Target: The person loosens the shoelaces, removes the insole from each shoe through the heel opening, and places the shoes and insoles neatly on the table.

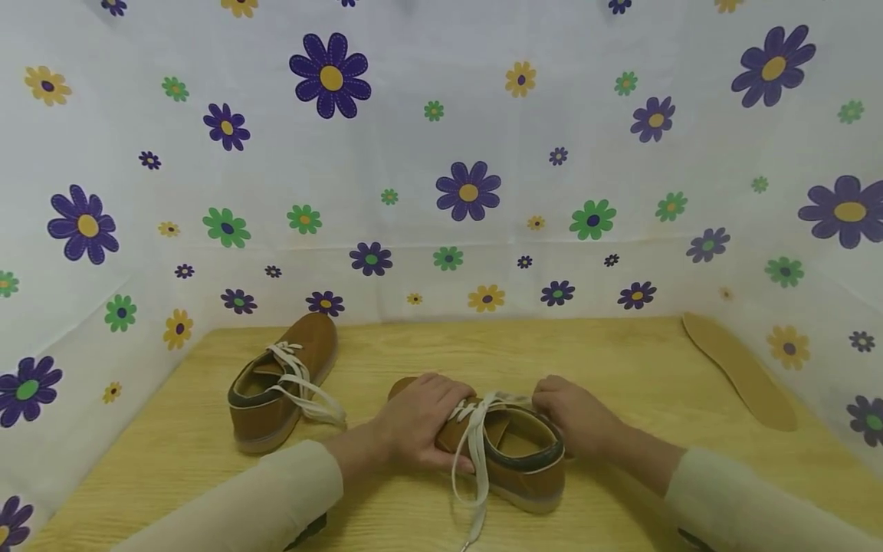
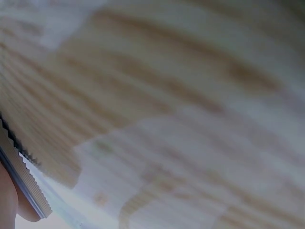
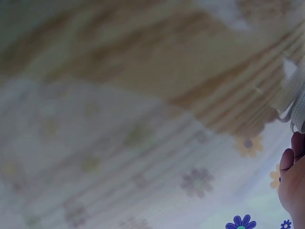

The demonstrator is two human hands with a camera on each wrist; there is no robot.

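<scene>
A brown leather shoe [image 1: 534, 487] with a dark padded collar stands on the table, its toe pointing away to the left. My left hand [image 1: 421, 418] grips it over the front part, fingers across the top and thumb along the near side. White laces [image 1: 477, 452] hang loose over the near side. At the far side of the shoe's opening, my right hand [image 1: 572, 414] has curled fingers and pinches the other end of the lace. The right wrist view shows a pale lace [image 3: 299, 112] at the fingertips. In the left wrist view, the ridged sole edge [image 2: 28, 176] lies beside a finger.
The matching brown shoe [image 1: 258, 422], laces loose, stands at the left of the wooden table [image 1: 386, 349]. A tan insole [image 1: 738, 368] lies at the far right by the side curtain. White cloth [image 1: 414, 146] with printed flowers encloses the back and sides.
</scene>
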